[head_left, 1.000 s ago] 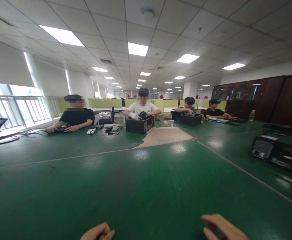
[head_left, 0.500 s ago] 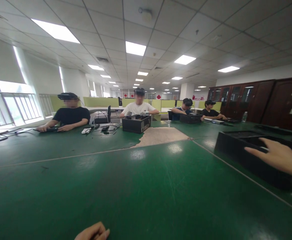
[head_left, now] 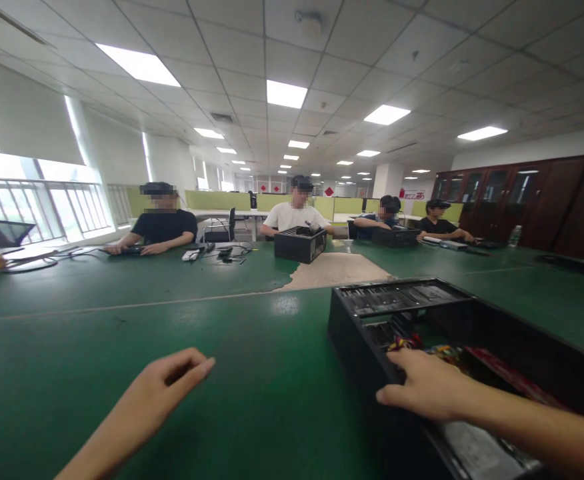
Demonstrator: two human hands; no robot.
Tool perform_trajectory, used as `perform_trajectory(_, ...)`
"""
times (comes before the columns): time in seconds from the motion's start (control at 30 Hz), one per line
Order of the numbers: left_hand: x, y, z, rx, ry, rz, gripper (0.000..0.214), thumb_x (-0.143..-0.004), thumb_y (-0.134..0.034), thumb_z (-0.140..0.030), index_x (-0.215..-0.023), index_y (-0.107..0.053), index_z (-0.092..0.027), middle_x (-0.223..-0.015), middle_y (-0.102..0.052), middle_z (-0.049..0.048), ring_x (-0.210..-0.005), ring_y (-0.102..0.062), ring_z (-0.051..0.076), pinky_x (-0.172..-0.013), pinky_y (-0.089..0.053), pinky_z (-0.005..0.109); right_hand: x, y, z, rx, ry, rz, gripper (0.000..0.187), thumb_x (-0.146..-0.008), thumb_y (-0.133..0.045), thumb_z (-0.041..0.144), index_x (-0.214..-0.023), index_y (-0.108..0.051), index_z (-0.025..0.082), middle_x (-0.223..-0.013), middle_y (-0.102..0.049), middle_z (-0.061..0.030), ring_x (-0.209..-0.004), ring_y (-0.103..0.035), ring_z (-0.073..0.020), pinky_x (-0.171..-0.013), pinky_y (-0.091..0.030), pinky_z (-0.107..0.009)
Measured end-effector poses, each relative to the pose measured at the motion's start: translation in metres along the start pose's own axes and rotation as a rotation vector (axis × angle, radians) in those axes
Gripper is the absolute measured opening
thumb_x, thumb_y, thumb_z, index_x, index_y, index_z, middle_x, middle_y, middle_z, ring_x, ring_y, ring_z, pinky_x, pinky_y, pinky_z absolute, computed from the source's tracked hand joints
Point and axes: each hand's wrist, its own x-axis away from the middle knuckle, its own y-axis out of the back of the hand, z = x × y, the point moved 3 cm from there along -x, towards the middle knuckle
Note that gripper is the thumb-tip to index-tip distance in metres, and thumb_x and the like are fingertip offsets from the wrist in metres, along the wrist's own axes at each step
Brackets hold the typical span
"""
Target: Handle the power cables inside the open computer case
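An open black computer case (head_left: 357,333) lies on the green table (head_left: 252,373) at my right front, with coloured wires and a red board inside. My right hand (head_left: 425,390) grips the case's near side wall, fingers hooked over the rim. My left hand (head_left: 165,387) hovers above the table to the left of the case, fingers loosely apart, holding nothing.
Several people sit along the far side of the table, two with black cases (head_left: 299,245) in front of them. Cables and small devices (head_left: 217,253) lie near them. A worn bare patch (head_left: 337,270) marks the table. Dark cabinets (head_left: 532,200) line the right wall.
My right hand reached to the right, took hold of the computer case and pulled it in close in front of me. My left hand rose from the bottom edge and moved forward.
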Motion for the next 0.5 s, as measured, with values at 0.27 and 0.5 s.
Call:
perform_trajectory(0.27,-0.078,-0.027,-0.199,-0.179,-0.579,-0.086,0.03,-0.082,-0.048,-0.04,-0.068,-0.059,-0.016,-0.063,-0.056,-0.0014,-0.059,-0.047,0.011,-0.056,-0.034,0.024,-0.007,-0.003,0.118,-0.287,0.511,0.133,0.074,-0.079,-0.039,0.068,-0.131,-0.048,0.017,-0.121,-0.058,-0.0143,-0.104,-0.057,-0.0277,-0.085,-0.046,-0.037)
perform_trajectory(0.5,-0.065,-0.119,-0.171,-0.686,-0.48,0.253,0.028,-0.076,-0.048,-0.035,-0.078,-0.07,-0.017,-0.074,-0.068,0.0109,-0.066,-0.061,0.023,-0.054,-0.041,0.031,-0.078,-0.039,0.048,0.208,0.464,0.191,0.036,-0.074,-0.059,0.046,-0.096,-0.068,0.018,-0.096,-0.068,-0.0092,-0.086,-0.062,-0.0254,-0.067,-0.045,-0.03)
